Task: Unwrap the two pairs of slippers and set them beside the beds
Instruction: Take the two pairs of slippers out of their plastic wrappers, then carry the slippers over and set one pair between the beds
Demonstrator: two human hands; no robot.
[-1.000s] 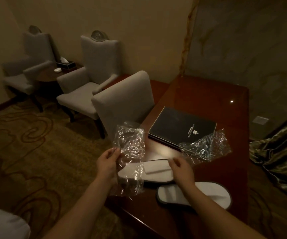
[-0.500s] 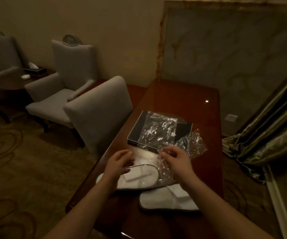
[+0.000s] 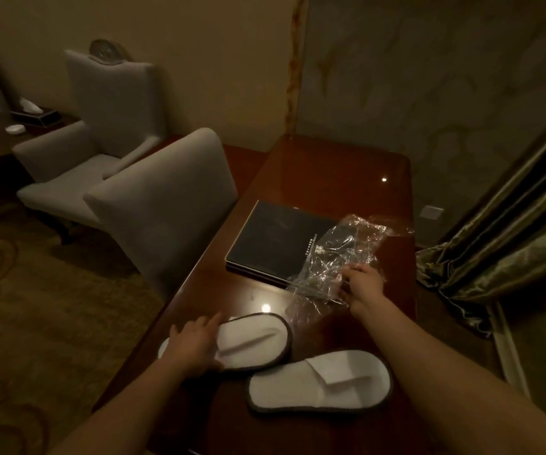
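Observation:
Two white slippers with dark edging lie on the dark wooden desk (image 3: 337,169). The left slipper (image 3: 251,341) sits near the desk's left edge, and my left hand (image 3: 192,346) rests on its near end with fingers spread. The right slipper (image 3: 322,380) lies bare and untouched just right of it. My right hand (image 3: 362,284) pinches crumpled clear plastic wrapping (image 3: 337,257), which lies partly over a black folder. Whether this is one wrapper or two I cannot tell.
A black folder (image 3: 274,239) lies in the middle of the desk. A grey chair (image 3: 166,205) stands against the desk's left side, with grey armchairs (image 3: 97,126) and a side table behind. Curtains (image 3: 508,244) hang at the right. Patterned carpet covers the floor.
The plastic wrapper has come off the left slipper. My right hand carried it right onto the folder beside the other wrapping. My left hand dropped onto the bare slipper.

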